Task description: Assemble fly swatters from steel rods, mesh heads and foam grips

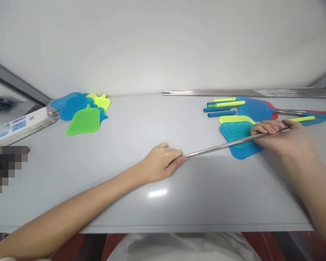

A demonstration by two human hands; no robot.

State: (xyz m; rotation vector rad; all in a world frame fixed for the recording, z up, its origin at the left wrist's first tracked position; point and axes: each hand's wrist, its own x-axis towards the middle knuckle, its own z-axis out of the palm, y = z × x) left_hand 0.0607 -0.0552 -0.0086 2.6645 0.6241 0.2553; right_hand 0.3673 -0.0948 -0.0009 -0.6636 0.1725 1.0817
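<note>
A thin shiny metal rod point(220, 146) slants across the right half of the table, held at both ends. My left hand point(163, 163) pinches its left end between thumb and fingers. Around the other end my right hand point(277, 136) is closed, with the fingers on top of the rod. Below the rod and beside my right hand lies a blue fly swatter head point(241, 154), its mesh partly covered by the rod and fingers. A yellow swatter head point(235, 119) shows from under it.
Blue, yellow and green swatter heads point(84, 121) are piled at the back left, near a white power strip point(19, 125). Coloured tubes point(221, 114) and assembled swatters point(254, 108) lie at the back right. Long metal rods point(233, 92) run along the wall.
</note>
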